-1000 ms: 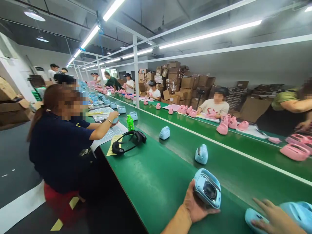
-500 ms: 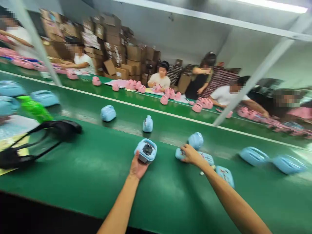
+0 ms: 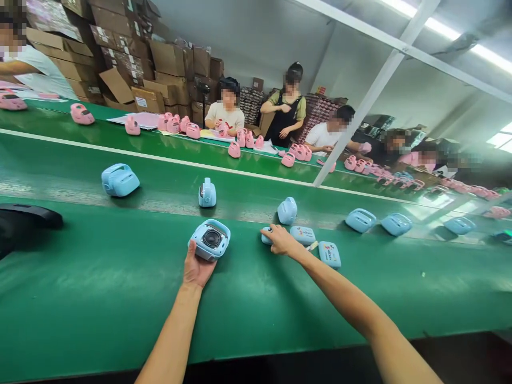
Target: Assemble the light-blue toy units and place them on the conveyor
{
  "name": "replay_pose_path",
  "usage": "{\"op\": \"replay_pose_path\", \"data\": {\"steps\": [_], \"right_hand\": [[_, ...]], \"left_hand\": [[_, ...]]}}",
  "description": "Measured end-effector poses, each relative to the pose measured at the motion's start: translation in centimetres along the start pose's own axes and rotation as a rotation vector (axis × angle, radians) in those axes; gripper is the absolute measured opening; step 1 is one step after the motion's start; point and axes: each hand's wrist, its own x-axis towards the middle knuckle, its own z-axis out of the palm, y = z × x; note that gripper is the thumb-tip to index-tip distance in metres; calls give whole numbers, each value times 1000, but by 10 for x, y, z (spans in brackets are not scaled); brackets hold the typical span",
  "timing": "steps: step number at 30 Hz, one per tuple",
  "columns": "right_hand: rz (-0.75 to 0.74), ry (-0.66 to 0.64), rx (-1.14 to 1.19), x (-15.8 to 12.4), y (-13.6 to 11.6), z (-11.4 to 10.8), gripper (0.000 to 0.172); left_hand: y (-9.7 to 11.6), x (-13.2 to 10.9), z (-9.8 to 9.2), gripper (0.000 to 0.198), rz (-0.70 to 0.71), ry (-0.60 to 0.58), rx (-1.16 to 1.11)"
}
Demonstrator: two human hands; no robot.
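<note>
My left hand [image 3: 196, 269] is closed around the lower side of a light blue portable speaker [image 3: 199, 236], its open face with the round black cone turned toward me. To the right, my right hand [image 3: 283, 241] has its fingers on a small blue cover [image 3: 265, 238], mostly hidden under them. Beside that hand lie two more blue covers with printed pictures, one flat cover [image 3: 306, 234] behind the wrist and another cover [image 3: 330, 255] nearer me. A small pale strip [image 3: 312, 246] lies between them. Just beyond my right hand stands another blue speaker [image 3: 287, 211].
More blue speakers [image 3: 120, 180] are spaced along the green belt [image 3: 248, 194]. A black bag [image 3: 28, 221] sits at the left edge. Across the line, several people work among pink speakers [image 3: 193, 131], with stacked cartons [image 3: 168, 58] behind. A slanted white post [image 3: 356, 122] rises at right.
My view has swung to the right, so the scene has shifted left. The left hand still holds the speaker; the right hand is still at the same cover.
</note>
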Motion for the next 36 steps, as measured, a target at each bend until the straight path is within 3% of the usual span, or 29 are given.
{"op": "replay_pose_path", "data": {"steps": [9, 17, 19, 21, 23, 25, 28, 31, 36], "right_hand": [[51, 58, 55, 5, -24, 8, 86], [87, 226, 319, -1, 5, -12, 83], [83, 290, 610, -4, 9, -20, 79], [25, 293, 1131, -5, 3, -23, 71], [-57, 213, 1616, -3, -13, -20, 64], [-94, 135, 1794, 3, -37, -15, 62], [-68, 174, 1651, 13, -79, -11, 67], [-29, 298, 1252, 18, -117, -18, 75], [-9, 312, 792, 16, -146, -33, 75]], "left_hand": [[0, 4, 0, 50, 0, -35, 1], [0, 4, -2, 40, 1, 13, 24], [0, 4, -2, 41, 11, 37, 14], [-1, 4, -3, 43, 19, 49, 11], [-3, 3, -4, 45, 14, 39, 44], [-6, 1, -5, 50, 19, 29, 122], [-10, -2, -6, 63, 92, 19, 266], [-12, -5, -8, 75, 170, -2, 358], [-12, -8, -9, 83, 191, -57, 426]]}}
